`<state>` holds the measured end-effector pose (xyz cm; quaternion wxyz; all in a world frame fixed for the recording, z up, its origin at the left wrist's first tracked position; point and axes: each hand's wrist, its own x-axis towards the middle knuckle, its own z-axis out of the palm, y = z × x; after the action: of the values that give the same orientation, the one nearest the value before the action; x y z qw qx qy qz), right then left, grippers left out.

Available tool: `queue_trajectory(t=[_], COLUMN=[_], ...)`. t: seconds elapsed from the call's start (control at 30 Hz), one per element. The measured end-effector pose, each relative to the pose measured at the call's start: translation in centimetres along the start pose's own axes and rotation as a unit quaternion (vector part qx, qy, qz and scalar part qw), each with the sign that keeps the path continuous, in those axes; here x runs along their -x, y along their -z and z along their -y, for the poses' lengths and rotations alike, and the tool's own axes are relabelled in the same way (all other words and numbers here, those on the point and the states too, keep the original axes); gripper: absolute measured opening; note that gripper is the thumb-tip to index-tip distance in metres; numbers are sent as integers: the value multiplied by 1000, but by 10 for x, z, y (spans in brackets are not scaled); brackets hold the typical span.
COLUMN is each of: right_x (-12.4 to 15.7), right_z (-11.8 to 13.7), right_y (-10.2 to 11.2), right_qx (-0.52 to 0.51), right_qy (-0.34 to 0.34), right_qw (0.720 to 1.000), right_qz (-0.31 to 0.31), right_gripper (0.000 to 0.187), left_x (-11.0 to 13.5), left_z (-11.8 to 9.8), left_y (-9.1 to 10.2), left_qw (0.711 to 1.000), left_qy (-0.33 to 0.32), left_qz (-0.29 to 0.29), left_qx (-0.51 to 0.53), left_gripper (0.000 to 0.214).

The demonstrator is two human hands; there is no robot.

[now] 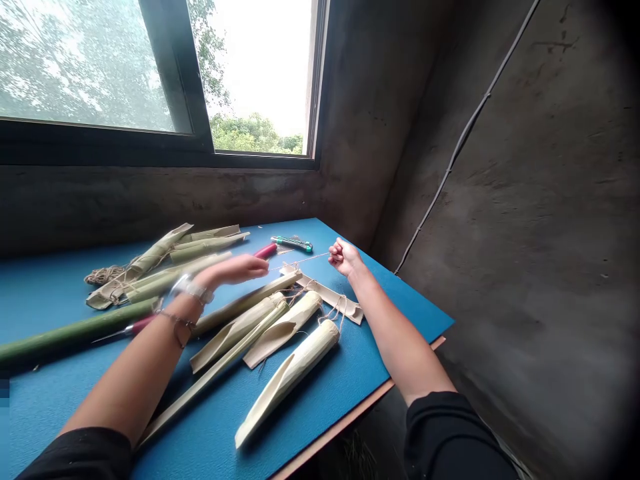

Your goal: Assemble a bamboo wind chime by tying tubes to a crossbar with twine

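A thin length of twine (301, 261) is stretched between my two hands above the table. My left hand (245, 267) is closed on its left end, with the fingertips partly hidden. At the other end my right hand (343, 257) pinches the twine in a fist. Below them lie slant-cut bamboo tubes, among them a pale one (293, 380) at the front and another (287, 327) behind it. Twine loops run from their ends to a split bamboo strip (327, 293) beneath my right forearm.
A green box cutter (293, 244) lies behind my hands, near a red-handled tool (266, 251). To the left are a green bamboo stalk (75, 333), tied bamboo pieces (145, 267) and a twine bundle (103, 275). The blue table (350, 387) ends at right, beside a wall.
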<state>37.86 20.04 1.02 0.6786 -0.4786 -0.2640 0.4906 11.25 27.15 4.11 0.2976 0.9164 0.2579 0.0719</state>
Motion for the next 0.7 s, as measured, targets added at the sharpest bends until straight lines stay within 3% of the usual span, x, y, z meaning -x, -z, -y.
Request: queue_trajectory(t=[0.2,0.33,0.5,0.6,0.7], right_x=[5,17,37,48,54], right_z=[3,7,13,11,8], right_y=[-7,-21,-41,-51,-62], right_qx=[0,-2,-4,46,115], right_qy=[59,77,107,163,194], right_qw=[998,994,985,969,946], right_qz=[12,79,136,177,234], right_gripper=[42,37,24,16,20], left_x=[-2,-2,-6,-10,-12], left_z=[11,13,-2,-14,-27], left_y=[1,6,6,-3,-13], left_qw=[998,992,987,985,983], left_qy=[10,9,-15,-46,-72], left_qz=[-61,-111,-158,-162,-166], left_qx=[31,63,38,27,40], left_gripper=[25,34,41,37,29])
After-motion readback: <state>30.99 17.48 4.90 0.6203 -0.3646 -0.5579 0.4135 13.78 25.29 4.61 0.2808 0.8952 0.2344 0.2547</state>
